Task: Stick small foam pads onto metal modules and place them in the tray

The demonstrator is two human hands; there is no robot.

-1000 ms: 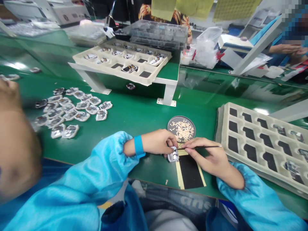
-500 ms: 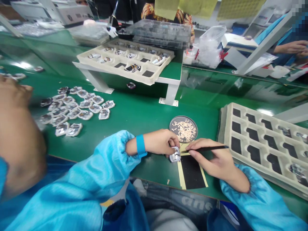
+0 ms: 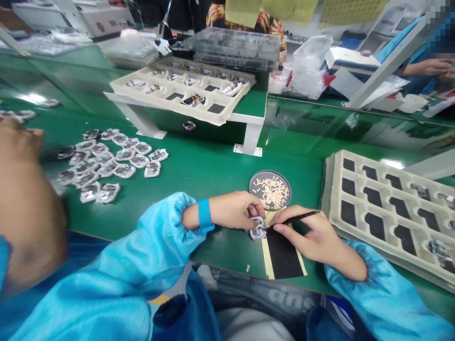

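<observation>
My left hand [image 3: 237, 210] pinches a small silver metal part [image 3: 257, 228] against the green table, just above a black sheet with yellow borders [image 3: 283, 253]. My right hand [image 3: 308, 232] is closed on thin black tweezers [image 3: 293, 219], held like a pen, with the tip touching the part's right edge. A round mesh dish [image 3: 270, 190] of tiny pale pieces sits right behind both hands. Both arms wear blue sleeves; a blue band circles my left wrist.
Several loose silver parts [image 3: 106, 163] lie spread at the left. A cream compartment tray [image 3: 391, 208] sits at the right; another cream tray [image 3: 185, 87] stands on a white raised stand behind. Another person's hands show at the far right. Stacked clear trays [image 3: 234, 47] lie farther back.
My right hand has tilted the tweezers down, bringing the tip onto the part. The left hand keeps its hold in the same spot.
</observation>
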